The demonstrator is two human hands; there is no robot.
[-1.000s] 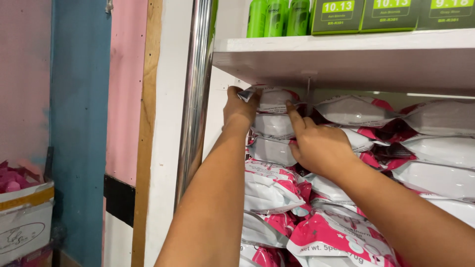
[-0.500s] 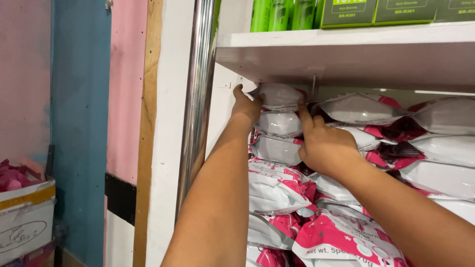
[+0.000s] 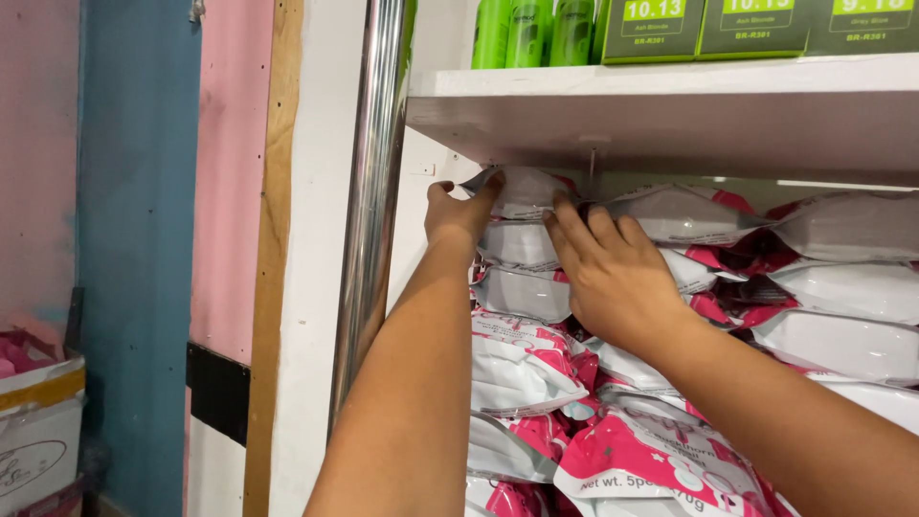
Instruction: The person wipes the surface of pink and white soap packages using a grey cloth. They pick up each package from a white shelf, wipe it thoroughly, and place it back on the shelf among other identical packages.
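Note:
My left hand (image 3: 458, 213) grips the left end of a white and pink soft packet (image 3: 522, 191) at the top of a stack, just under a white shelf board (image 3: 670, 115). My right hand (image 3: 603, 268) rests flat against the same stack, fingertips touching the top packet's right side. More white and pink packets (image 3: 522, 369) are piled below and to the right, filling the shelf bay. The lower part of the stack is partly hidden behind my forearms.
Green bottles (image 3: 526, 31) and green boxes (image 3: 747, 27) stand on the shelf above. A chrome upright pole (image 3: 369, 211) and a white and wooden frame edge (image 3: 278, 258) border the bay on the left. A white box (image 3: 38, 431) with pink items sits at lower left.
Both hands stayed at the top of the stack, with my left hand shifting to the left end of the top packet and my right hand's fingers spreading higher against it.

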